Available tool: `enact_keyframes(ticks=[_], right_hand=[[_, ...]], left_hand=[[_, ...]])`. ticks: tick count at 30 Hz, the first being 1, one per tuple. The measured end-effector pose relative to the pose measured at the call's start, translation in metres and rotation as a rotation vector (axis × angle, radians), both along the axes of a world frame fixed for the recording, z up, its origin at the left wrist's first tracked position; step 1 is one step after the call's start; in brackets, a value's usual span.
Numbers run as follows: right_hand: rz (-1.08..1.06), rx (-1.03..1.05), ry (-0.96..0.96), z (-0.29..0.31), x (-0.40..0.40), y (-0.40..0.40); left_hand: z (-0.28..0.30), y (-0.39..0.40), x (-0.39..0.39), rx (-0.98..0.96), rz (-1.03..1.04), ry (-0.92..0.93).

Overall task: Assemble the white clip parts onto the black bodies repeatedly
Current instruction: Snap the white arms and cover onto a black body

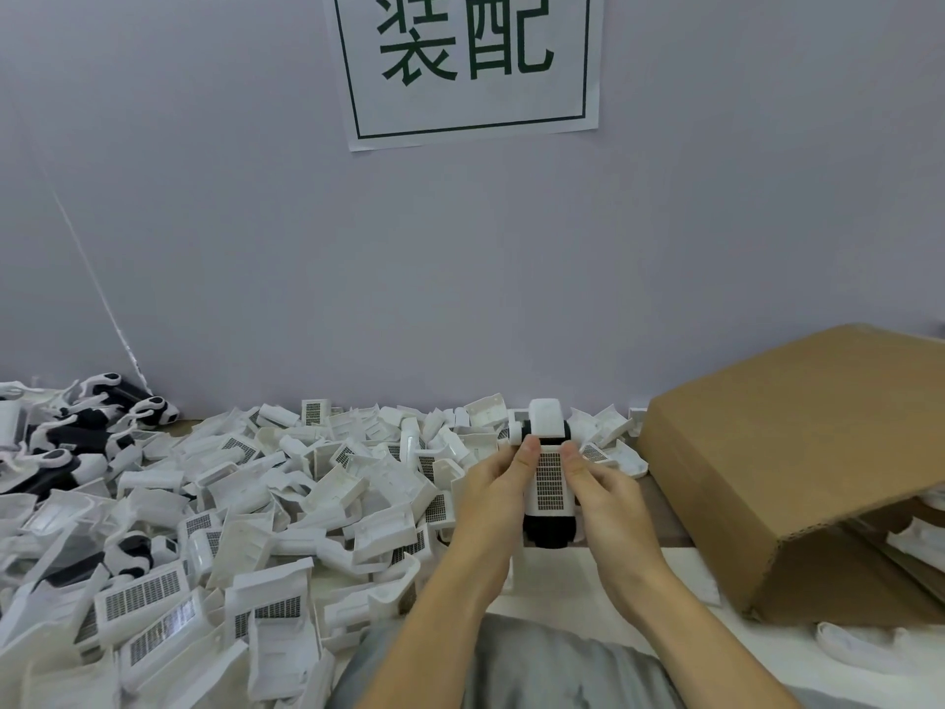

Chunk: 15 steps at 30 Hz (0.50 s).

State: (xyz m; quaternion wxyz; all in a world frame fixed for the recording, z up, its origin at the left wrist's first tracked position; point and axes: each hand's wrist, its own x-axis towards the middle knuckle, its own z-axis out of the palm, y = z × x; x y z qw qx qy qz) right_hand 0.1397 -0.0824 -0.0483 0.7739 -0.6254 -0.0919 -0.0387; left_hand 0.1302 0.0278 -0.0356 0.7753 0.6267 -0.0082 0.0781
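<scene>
Both hands hold one unit in front of me, above the table edge. Its black body shows at the near end, and a white clip part with a mesh grid lies on top between my thumbs. My left hand grips the unit's left side, thumb pressing by the grid. My right hand grips the right side, thumb on the grid's right edge. A big heap of loose white clip parts covers the table to the left.
Finished black-and-white units are piled at the far left by the wall. A tilted cardboard box stands at the right, with white parts under it. A paper sign hangs on the grey wall.
</scene>
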Motion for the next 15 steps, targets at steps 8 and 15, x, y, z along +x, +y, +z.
enact_keyframes(ticks=[8,15], right_hand=[[-0.052,-0.021,-0.032,-0.0006,0.0001,-0.0007],[-0.048,-0.006,-0.037,-0.0042,0.0056,-0.0015]], left_hand=[[0.0002,-0.0050,0.0013,0.150,0.118,0.010],[-0.0019,-0.0063,0.0023,0.163,0.136,-0.016]])
